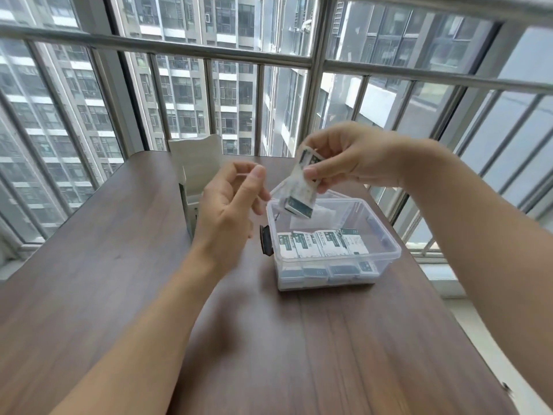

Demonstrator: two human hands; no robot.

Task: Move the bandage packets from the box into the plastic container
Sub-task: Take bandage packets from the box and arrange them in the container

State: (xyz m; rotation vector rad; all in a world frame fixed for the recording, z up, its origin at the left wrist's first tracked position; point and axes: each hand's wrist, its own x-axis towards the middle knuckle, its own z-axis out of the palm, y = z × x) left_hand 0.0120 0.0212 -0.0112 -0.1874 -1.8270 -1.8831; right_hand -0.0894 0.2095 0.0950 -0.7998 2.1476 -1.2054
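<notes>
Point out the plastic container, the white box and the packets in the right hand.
plastic container (386,232): head view, its right wall.
white box (196,163): head view, its raised flap.
packets (302,190): head view, middle of the held stack.

You have a single wide-angle view from the head, looking forward and down across the wooden table (299,339) toward the barred window (269,61). It sits close: both forearms reach in from the bottom edge, and straight lines bow near the borders.
</notes>
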